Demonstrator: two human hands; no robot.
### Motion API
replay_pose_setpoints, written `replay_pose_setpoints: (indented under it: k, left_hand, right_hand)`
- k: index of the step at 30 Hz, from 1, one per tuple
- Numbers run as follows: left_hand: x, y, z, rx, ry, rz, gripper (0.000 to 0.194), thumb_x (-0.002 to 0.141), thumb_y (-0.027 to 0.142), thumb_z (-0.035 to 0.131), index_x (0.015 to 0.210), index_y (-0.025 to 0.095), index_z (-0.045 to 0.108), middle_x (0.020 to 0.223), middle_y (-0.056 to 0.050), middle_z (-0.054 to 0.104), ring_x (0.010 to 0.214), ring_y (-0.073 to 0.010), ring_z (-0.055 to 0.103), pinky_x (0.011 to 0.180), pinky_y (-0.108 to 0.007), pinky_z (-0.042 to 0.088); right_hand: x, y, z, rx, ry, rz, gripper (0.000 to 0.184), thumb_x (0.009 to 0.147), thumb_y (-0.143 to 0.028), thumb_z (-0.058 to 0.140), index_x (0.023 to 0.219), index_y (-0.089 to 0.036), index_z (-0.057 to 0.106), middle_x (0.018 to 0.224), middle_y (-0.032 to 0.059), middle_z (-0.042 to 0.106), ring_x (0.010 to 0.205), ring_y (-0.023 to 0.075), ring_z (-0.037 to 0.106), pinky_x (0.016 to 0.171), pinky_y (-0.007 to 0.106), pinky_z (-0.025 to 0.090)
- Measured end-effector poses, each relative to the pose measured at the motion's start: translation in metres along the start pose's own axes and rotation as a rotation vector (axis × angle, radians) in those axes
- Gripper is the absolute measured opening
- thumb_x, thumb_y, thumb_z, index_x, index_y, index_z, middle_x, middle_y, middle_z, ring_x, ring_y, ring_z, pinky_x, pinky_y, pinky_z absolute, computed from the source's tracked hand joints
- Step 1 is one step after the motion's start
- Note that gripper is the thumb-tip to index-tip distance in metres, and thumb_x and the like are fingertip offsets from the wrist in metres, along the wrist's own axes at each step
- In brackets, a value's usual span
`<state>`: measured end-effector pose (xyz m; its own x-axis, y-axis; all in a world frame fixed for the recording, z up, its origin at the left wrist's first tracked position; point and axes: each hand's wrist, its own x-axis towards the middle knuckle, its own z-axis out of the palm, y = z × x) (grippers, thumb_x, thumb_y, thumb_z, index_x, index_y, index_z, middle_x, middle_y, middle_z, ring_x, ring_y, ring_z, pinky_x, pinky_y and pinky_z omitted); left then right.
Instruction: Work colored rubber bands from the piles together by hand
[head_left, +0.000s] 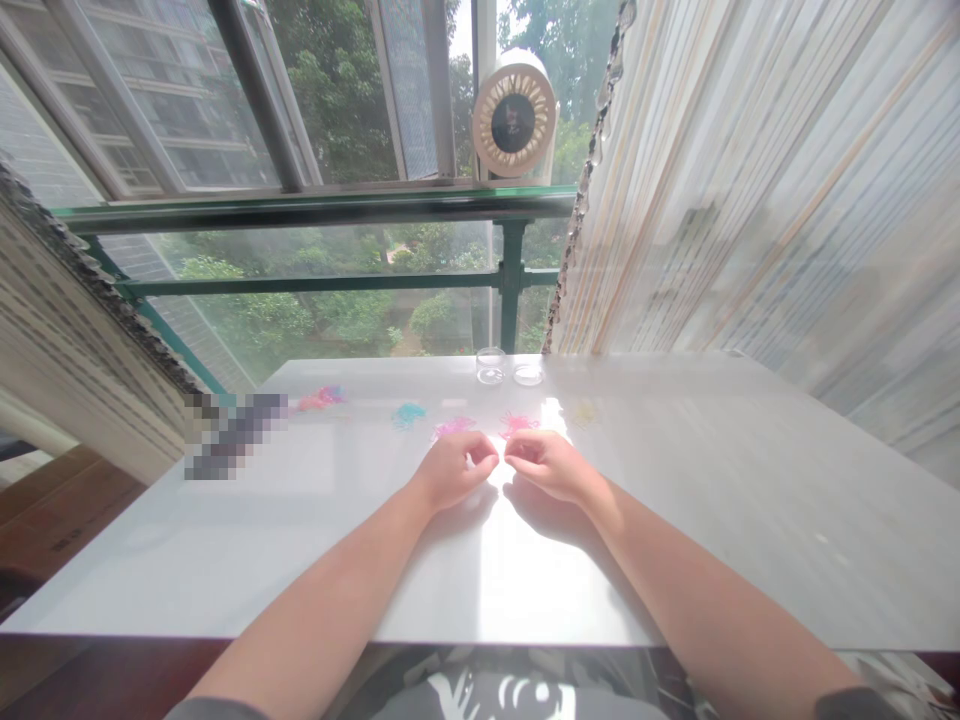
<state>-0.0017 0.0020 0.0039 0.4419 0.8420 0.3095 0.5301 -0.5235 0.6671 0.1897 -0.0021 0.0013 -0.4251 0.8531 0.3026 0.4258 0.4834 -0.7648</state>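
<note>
My left hand (457, 470) and my right hand (551, 464) face each other just above the white table (300, 540), fingertips pinched and a small gap between them. Whatever they pinch, if anything, is too small and washed out to make out. Right behind my left hand lies a pile of purple-pink thin strands (454, 427), perhaps small rubber bands. Beyond my right hand sits a similar pinkish-red pile (519, 424). A teal pile (409, 414) is farther left, and a pale yellow pile (584, 413) lies to the right.
A mixed pink, orange and blue pile (321, 398) is at the far left, near a pixelated dark object (236, 436). At the back edge stand a transparent round container (490, 367) and a flat transparent lid or dish (528, 374). A white fan (515, 115) is by the window.
</note>
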Motion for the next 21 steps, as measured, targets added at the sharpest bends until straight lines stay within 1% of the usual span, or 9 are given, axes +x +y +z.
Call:
replay_pose_setpoints:
  k: [3, 7, 11, 13, 14, 16, 19, 20, 21]
  left_hand:
    - [0.0, 0.0, 0.0, 0.0, -0.005, -0.009, 0.014, 0.077, 0.026, 0.051, 0.073, 0.018, 0.061, 0.07, 0.001, 0.064, 0.065, -0.0113, 0.056, 0.062, -0.023, 0.04]
    - [0.001, -0.001, 0.0, 0.006, 0.004, -0.016, 0.013, 0.077, 0.026, 0.051, 0.073, 0.018, 0.062, 0.071, 0.001, 0.064, 0.065, -0.0114, 0.056, 0.062, -0.024, 0.04]
    - [0.001, 0.0, 0.0, 0.012, 0.007, -0.018, 0.013, 0.077, 0.024, 0.051, 0.073, 0.018, 0.062, 0.07, 0.001, 0.065, 0.065, -0.0114, 0.056, 0.063, -0.024, 0.04]
    - [0.0, 0.0, -0.001, 0.014, 0.007, -0.017, 0.014, 0.077, 0.024, 0.05, 0.072, 0.018, 0.061, 0.07, 0.002, 0.065, 0.065, -0.0112, 0.056, 0.062, -0.023, 0.04]
    - [0.0, 0.001, -0.001, 0.015, 0.009, -0.019, 0.014, 0.077, 0.024, 0.05, 0.072, 0.019, 0.061, 0.07, 0.002, 0.065, 0.065, -0.0112, 0.056, 0.062, -0.023, 0.04]
    - [0.0, 0.001, -0.002, 0.018, 0.011, -0.026, 0.015, 0.077, 0.024, 0.049, 0.072, 0.019, 0.062, 0.069, 0.002, 0.064, 0.065, -0.0113, 0.056, 0.062, -0.023, 0.04]
    - [-0.001, 0.0, -0.003, 0.022, 0.01, -0.032, 0.015, 0.078, 0.025, 0.049, 0.072, 0.019, 0.062, 0.069, 0.002, 0.064, 0.065, -0.0115, 0.056, 0.061, -0.023, 0.04]
    - [-0.001, 0.0, -0.003, 0.024, 0.008, -0.032, 0.015, 0.078, 0.025, 0.049, 0.072, 0.019, 0.062, 0.068, 0.002, 0.064, 0.065, -0.0115, 0.056, 0.061, -0.023, 0.04]
    - [-0.001, -0.001, -0.003, 0.026, 0.007, -0.032, 0.015, 0.078, 0.025, 0.049, 0.072, 0.02, 0.062, 0.068, 0.002, 0.063, 0.065, -0.0116, 0.056, 0.061, -0.024, 0.04]
  right_hand:
    - [0.0, 0.002, -0.001, -0.008, 0.006, -0.001, 0.008, 0.075, -0.018, 0.052, 0.071, -0.018, 0.059, 0.064, -0.0022, 0.054, 0.057, 0.0097, 0.044, 0.057, 0.022, 0.036]
    - [0.0, 0.003, -0.002, -0.024, 0.055, 0.0, 0.008, 0.076, -0.018, 0.051, 0.074, -0.018, 0.059, 0.068, -0.0011, 0.057, 0.058, 0.0099, 0.046, 0.057, 0.022, 0.037]
    - [0.001, 0.005, -0.006, -0.083, 0.087, -0.016, 0.01, 0.076, -0.019, 0.049, 0.073, -0.018, 0.059, 0.063, -0.0024, 0.055, 0.055, 0.0093, 0.045, 0.056, 0.021, 0.036]
    - [0.002, 0.01, -0.014, -0.166, 0.125, -0.003, 0.011, 0.075, -0.019, 0.05, 0.072, -0.019, 0.06, 0.06, -0.0032, 0.054, 0.054, 0.0093, 0.045, 0.055, 0.02, 0.035]
    - [0.003, 0.014, -0.02, -0.222, 0.153, 0.022, 0.011, 0.075, -0.02, 0.05, 0.071, -0.019, 0.06, 0.059, -0.0034, 0.054, 0.054, 0.0095, 0.046, 0.054, 0.02, 0.035]
    - [0.004, 0.025, -0.037, -0.339, 0.212, 0.124, 0.013, 0.075, -0.022, 0.05, 0.072, -0.02, 0.062, 0.059, -0.0029, 0.056, 0.055, 0.0103, 0.048, 0.054, 0.021, 0.034]
    - [0.005, 0.045, -0.064, -0.507, 0.347, 0.403, 0.017, 0.076, -0.025, 0.048, 0.078, -0.021, 0.065, 0.065, -0.0014, 0.062, 0.059, 0.0118, 0.053, 0.055, 0.021, 0.034]
    - [0.005, 0.051, -0.071, -0.557, 0.372, 0.474, 0.019, 0.076, -0.024, 0.048, 0.079, -0.021, 0.066, 0.067, -0.0008, 0.063, 0.062, 0.0124, 0.055, 0.056, 0.021, 0.035]
    - [0.005, 0.057, -0.076, -0.582, 0.392, 0.511, 0.02, 0.076, -0.024, 0.047, 0.08, -0.021, 0.067, 0.068, 0.0003, 0.064, 0.064, 0.0134, 0.056, 0.057, 0.022, 0.035]
